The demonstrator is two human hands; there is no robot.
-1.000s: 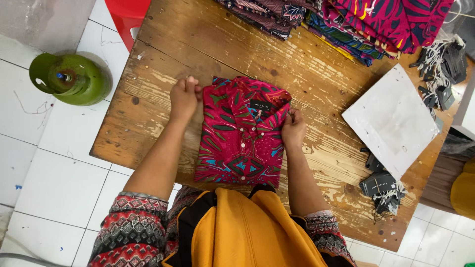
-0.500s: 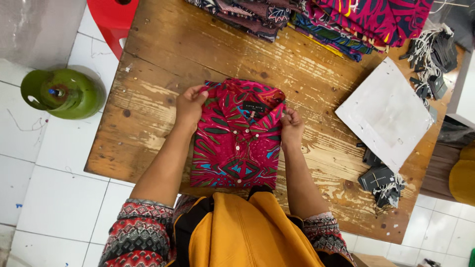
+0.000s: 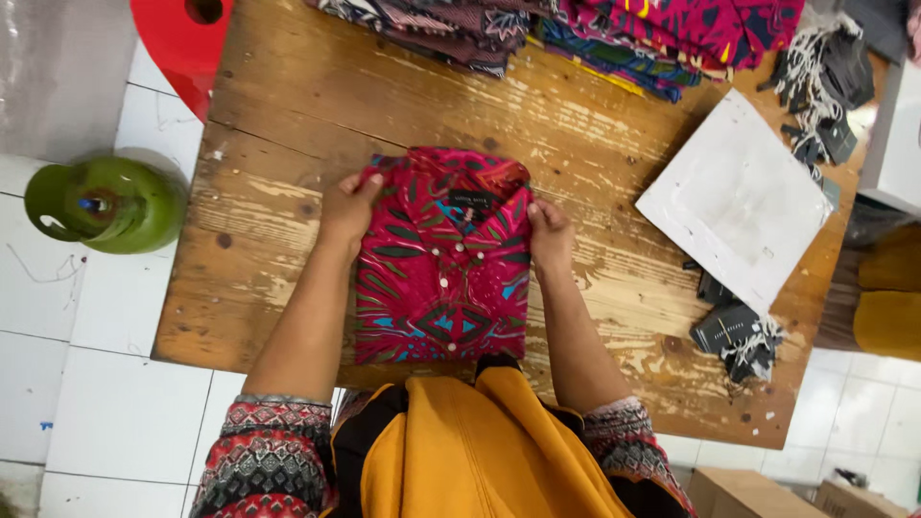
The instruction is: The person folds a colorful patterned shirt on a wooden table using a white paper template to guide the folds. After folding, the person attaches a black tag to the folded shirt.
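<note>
A folded red shirt (image 3: 443, 264) with a green and blue pattern lies front up on the wooden table (image 3: 288, 125), collar away from me and buttons down its middle. My left hand (image 3: 347, 208) grips its left edge near the shoulder. My right hand (image 3: 549, 233) holds the right edge at about the same height. Both thumbs rest on top of the cloth.
A pile of folded patterned garments (image 3: 576, 29) lies along the far edge. A white board (image 3: 737, 197) sits at the right, with black tags (image 3: 737, 331) beside it and more tags (image 3: 825, 67) at the far right. A green gas cylinder (image 3: 110, 203) and a red stool (image 3: 182, 43) stand on the tiled floor at the left.
My hands have slid a little inward on the shirt's sides, and the shirt lies squarer. The camera has shifted slightly, so the table sits lower in view.
</note>
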